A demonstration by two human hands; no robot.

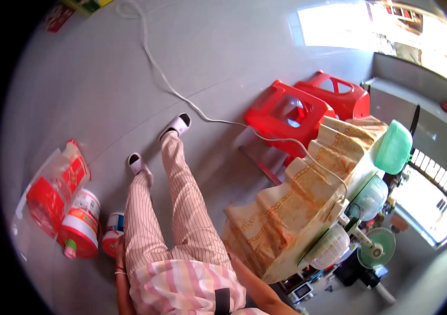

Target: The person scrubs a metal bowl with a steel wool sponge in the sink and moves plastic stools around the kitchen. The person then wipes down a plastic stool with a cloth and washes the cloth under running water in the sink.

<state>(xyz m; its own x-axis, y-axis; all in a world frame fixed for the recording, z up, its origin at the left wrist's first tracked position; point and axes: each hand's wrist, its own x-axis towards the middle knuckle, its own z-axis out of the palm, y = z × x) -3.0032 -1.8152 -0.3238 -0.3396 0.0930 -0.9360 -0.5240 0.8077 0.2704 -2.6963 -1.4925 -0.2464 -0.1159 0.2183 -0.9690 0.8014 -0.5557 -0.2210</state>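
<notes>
My left hand hangs beside my left thigh, with a bracelet at the wrist. Its fingers are dark and partly behind the striped trousers, so their pose is unclear. Just beyond it stands a small white, red and blue tub; whether they touch I cannot make out. On the right, my bare forearm runs towards the hip, where the right hand is hidden. A patterned yellow tablecloth drapes the table close to that arm.
Left of me are a larger white-and-red bucket and a clear bag with red packaging. Red plastic stools stand ahead right. A white cable crosses the floor up to the table. Green covered baskets and a fan are at right.
</notes>
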